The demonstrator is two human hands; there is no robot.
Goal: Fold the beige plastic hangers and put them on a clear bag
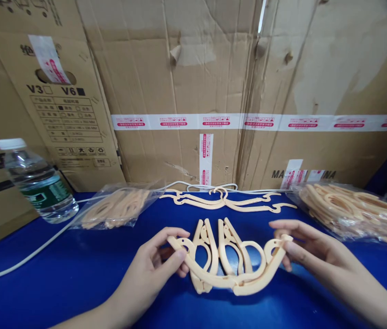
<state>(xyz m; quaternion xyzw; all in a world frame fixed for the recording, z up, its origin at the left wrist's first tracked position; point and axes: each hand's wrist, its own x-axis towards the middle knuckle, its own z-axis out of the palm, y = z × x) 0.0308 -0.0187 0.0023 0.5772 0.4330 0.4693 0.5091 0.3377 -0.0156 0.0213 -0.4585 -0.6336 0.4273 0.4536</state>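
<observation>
1. A pale peach plastic folding hanger (pixel 210 278) is held up in front of the person, above the glossy blue tabletop (pixel 111 262), its two arms angled upward from the middle joint like a shallow bowl.
2. The left hand (pixel 155 260) pinches the hanger's left end between thumb and curled fingers.
3. The right hand (pixel 312 249) grips the right end with the thumb in front and fingers behind; its forefinger stretches out above that end.
4. Just behind the held piece, two folded peach plastic hangers lie side by side, a left one (pixel 212 237) and a right one (pixel 221 242), partly covered by it in this view; whether they touch it cannot be told.
5. Farther back, unfolded peach plastic hangers (pixel 200 204) lie spread wide, their hooks near the middle.
6. A clear plastic bag of peach hangers (pixel 116 208) rests at the left, and a fuller clear bag of peach hangers (pixel 354 208) at the right.
7. A clear water bottle with a white cap and green label (pixel 39 183) stands at the far left, near a thin white cable (pixel 25 262).
8. Brown cardboard sheets (pixel 166 82), crossed by white tape with red printing (pixel 186 122), rise behind everything.
</observation>
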